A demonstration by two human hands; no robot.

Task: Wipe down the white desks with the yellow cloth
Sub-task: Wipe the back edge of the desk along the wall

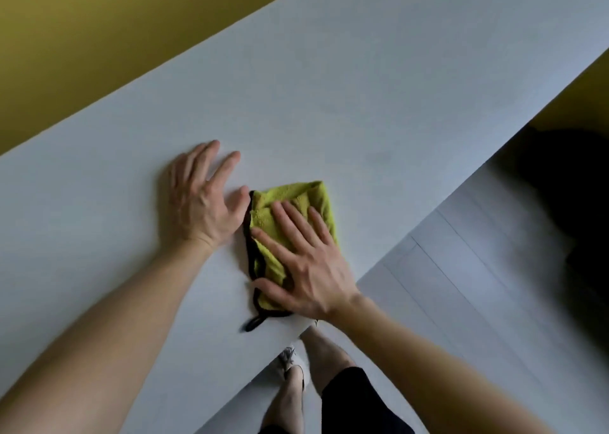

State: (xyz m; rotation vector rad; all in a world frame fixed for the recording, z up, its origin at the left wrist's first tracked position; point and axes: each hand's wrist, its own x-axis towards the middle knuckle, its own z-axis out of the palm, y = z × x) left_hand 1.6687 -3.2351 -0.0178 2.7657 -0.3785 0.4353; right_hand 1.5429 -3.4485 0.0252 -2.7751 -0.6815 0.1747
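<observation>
**Flat right grip presses yellow cloth on white tabletop**

The yellow cloth (295, 199) lies folded on the white tabletop (329, 87), directly under the right grip (309, 265). This grip, a bare hand, is spread apart and flat. Its fingers (290, 216) are straight and fanned across the top of the cloth, and the thumb lies along the cloth's near part. Nothing is curled round the fabric; the palm and fingers press down on it. A dark trim runs along the cloth's edge on the side facing the left grip, and a small dark loop (252, 324) sticks out from the corner below the right grip's thumb.

The left grip (201, 199) rests flat on the bare tabletop just beside the cloth, also apart, with straight, spread fingers pointing away from the person. Its thumb tip reaches the cloth's dark trim; whether it touches cannot be told. Both forearms are bare and run back toward the camera.

The tabletop's near edge passes just behind the right grip's wrist. Below that edge, pale floorboards (478, 285) show, along with the person's bare legs, black shorts (346, 397) and a light shoe (290, 364). Well beyond the right grip's outer side sits a dark, blurred shape (566, 203). Past the tabletop's far edge, beyond the left grip, is a mustard-yellow surface (99, 22).
</observation>
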